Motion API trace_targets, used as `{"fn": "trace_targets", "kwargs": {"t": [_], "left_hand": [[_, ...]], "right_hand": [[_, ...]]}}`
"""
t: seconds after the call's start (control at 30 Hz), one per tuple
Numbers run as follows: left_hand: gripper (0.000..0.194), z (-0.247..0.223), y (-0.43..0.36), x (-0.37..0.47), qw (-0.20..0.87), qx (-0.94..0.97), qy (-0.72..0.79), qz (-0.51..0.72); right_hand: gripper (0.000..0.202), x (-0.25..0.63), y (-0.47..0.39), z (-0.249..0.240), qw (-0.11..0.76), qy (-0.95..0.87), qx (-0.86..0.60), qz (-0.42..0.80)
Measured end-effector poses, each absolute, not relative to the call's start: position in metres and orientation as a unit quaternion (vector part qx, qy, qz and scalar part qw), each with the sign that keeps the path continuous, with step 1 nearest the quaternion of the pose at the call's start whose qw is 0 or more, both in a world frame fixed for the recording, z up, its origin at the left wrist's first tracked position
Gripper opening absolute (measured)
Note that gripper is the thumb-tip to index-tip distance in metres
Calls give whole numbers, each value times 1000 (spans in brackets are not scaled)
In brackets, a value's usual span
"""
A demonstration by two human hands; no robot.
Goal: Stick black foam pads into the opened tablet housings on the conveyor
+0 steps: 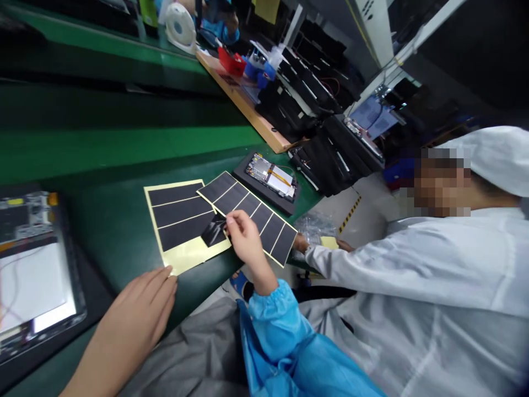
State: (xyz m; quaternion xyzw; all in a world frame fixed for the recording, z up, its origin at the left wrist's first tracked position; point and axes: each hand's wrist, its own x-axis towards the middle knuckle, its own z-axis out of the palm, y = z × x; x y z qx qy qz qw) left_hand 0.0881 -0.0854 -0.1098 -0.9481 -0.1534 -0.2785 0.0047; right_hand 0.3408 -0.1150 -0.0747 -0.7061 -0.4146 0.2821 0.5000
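My right hand (247,240) pinches a glossy black sticker (213,231) between thumb and fingertips. This piece is tilted over a yellow backing sheet (188,259) that carries several matte black rectangles. My left hand (142,311) lies with fingers stretched out together, its fingertips at the near left corner of that sheet. Partly overlapping it is a second sheet of black stickers (253,213), which runs to the right behind my right hand. To the left of my left hand, an opened tablet (35,275) shows its circuit board and pale battery.
Another opened device (273,176) rests on a black foam block (243,179) beyond the sheets. Stacked black cases (330,149) stand behind it, beside a wooden board (248,110). At right sits a co-worker in white (413,264), one hand (301,242) near the second sheet's end.
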Motion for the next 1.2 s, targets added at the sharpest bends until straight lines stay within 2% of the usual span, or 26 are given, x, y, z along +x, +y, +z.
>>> {"fn": "trace_targets", "kwargs": {"t": [0.37, 0.67, 0.87, 1.1, 1.2], "left_hand": [[33, -83, -80, 110, 21, -961, -192, -199], [33, -67, -72, 129, 7, -977, -191, -92], [32, -62, -68, 145, 11, -979, -190, -68], [29, -58, -66, 152, 20, -976, -214, -42], [42, -66, -64, 153, 26, -974, -225, -26]], "right_hand": [[34, 371, -121, -56, 595, -377, -660, 261], [35, 391, -130, -26, 639, -360, -630, 255], [38, 404, -127, -3, 660, -354, -608, 263], [45, 409, -120, -14, 694, -302, -589, 284], [49, 411, -119, -24, 711, -269, -580, 292]]}}
